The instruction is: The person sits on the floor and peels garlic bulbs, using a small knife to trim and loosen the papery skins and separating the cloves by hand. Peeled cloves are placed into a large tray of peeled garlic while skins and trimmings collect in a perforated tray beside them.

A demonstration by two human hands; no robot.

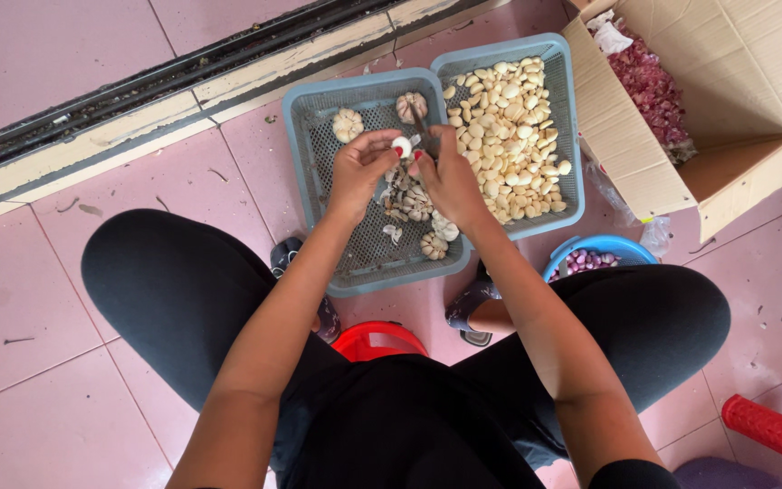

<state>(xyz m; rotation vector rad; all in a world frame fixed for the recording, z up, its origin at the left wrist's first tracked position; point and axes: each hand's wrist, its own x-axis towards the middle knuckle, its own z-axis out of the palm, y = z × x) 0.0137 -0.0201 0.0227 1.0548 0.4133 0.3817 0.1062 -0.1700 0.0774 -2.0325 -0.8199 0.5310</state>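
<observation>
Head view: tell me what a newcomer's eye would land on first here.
The heap of pale peeled garlic cloves filling the right grey basket draws the eye first. Just left of it, over the other grey basket, the left hand pinches a white clove while the right hand works at it with a small knife. At upper right, an open cardboard box holds reddish shallot skins.

I am holding a garlic clove [402, 146] in my left hand [361, 168] and gripping a knife [422, 128] in my right hand [450, 178], both over a grey tray [305, 145]. Under my hands are lying skins [407, 201] and bulbs [433, 244]; right of them, a second tray [561, 109] is holding peeled cloves [509, 127].
</observation>
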